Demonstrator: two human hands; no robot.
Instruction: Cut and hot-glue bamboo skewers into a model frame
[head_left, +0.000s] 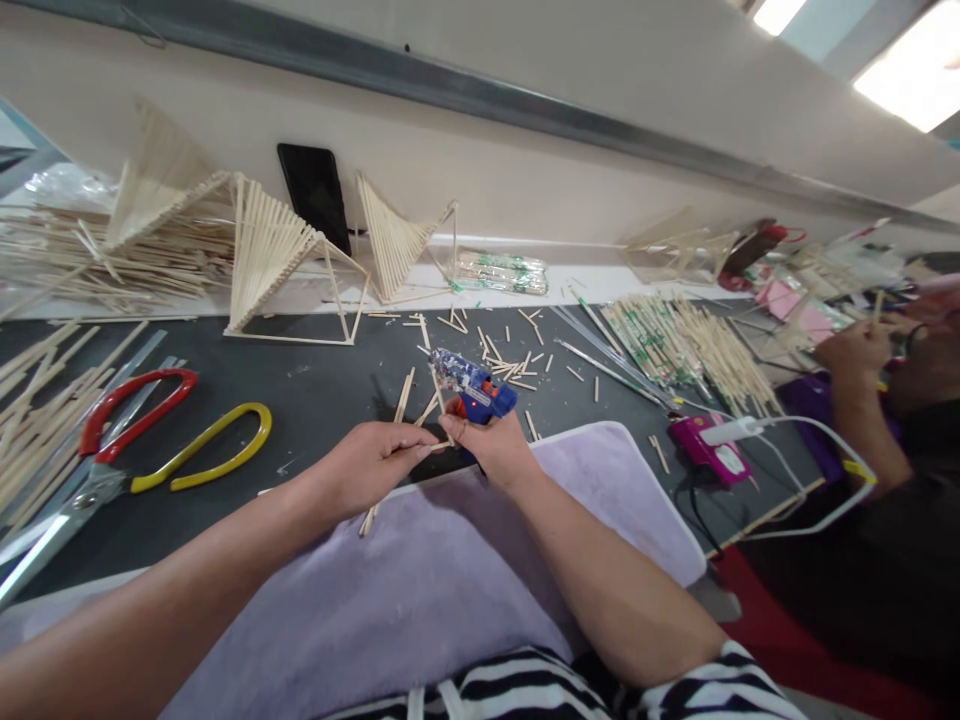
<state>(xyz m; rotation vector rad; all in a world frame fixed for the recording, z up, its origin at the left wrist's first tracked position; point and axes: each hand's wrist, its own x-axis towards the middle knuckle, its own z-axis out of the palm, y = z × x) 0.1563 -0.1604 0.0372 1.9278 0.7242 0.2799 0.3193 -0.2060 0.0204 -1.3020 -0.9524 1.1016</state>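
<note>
My left hand point(379, 455) is closed in a pinch on a thin wooden stick point(437, 447) above the front of the dark tabletop. The thumb and forefinger of my right hand point(491, 440) are closed on another slim stick point(436, 385), which points away from me. Both sticks meet near my fingertips. Just beyond my right hand is a blue hot glue gun point(472, 385), its nozzle facing left. Whether my right palm touches its handle is hidden. Short cut stick pieces point(517, 368) lie scattered behind it.
Red-and-yellow-handled scissors point(97, 485) lie left beside long sticks point(45, 400). Stick frames point(274, 260) and a black phone point(313, 195) stand at the back. A purple cloth point(600, 480) covers the front edge. A magenta power adapter point(709, 450) and another person's hand point(855, 350) are right.
</note>
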